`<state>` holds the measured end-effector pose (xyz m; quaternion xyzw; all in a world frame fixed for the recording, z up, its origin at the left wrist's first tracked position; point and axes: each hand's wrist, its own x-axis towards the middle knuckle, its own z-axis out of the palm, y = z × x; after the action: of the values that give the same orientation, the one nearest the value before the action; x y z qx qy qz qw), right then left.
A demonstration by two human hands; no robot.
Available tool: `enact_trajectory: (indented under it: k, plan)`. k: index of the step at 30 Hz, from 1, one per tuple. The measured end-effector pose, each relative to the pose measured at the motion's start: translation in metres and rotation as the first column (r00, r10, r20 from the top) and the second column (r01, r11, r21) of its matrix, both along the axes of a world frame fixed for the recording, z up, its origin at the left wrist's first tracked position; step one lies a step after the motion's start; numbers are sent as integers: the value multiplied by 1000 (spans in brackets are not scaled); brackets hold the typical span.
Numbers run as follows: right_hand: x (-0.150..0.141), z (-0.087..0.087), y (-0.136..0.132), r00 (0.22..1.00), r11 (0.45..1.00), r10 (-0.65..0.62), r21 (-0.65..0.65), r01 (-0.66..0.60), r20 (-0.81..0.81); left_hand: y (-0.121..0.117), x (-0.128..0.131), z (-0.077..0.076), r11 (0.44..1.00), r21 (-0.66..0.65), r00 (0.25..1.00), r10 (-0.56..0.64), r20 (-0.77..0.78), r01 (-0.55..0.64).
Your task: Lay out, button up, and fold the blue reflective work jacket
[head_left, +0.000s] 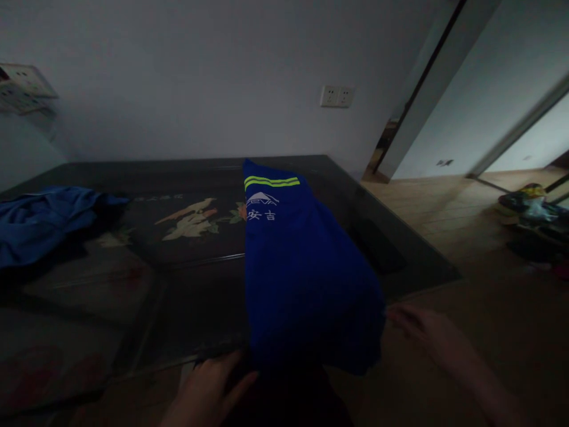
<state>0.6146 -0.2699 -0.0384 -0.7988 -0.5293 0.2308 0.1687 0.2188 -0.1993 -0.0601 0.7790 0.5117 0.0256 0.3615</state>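
A blue garment [302, 267] with two yellow-green stripes and white lettering lies folded lengthwise on a dark glass-topped table [191, 284], its near end hanging over the front edge. My left hand [208, 391] rests at the garment's near left corner, thumb out, fingers partly under the cloth. My right hand [422, 329] reaches in from the right, its fingertips touching the garment's near right corner. The dim light hides how the fingers close.
A second blue garment [44, 222] lies crumpled at the table's far left. The tabletop shows a bird-and-flower picture [191, 219]. A wall with a double socket [336, 96] stands behind. A doorway and wooden floor lie right, with a pile of stuff [531, 207].
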Motion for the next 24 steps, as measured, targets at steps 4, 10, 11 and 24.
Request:
enact_trajectory:
  k: [4,10,11,24]
  plan:
    - [-13,-32,-6,944,1000,-3,14,8,-329,-7,18,-40,993,-77,957,109,268,-92]
    - [-16,-18,-10,841,989,58,144,24,-538,-16,30,-45,892,-358,818,414,400,-277]
    - [-14,-14,-12,832,988,54,150,35,-551,-18,30,-44,875,-389,803,443,399,-290]
    - [3,-89,-17,839,957,-28,228,180,-543,-13,37,-58,938,-293,819,312,481,-185]
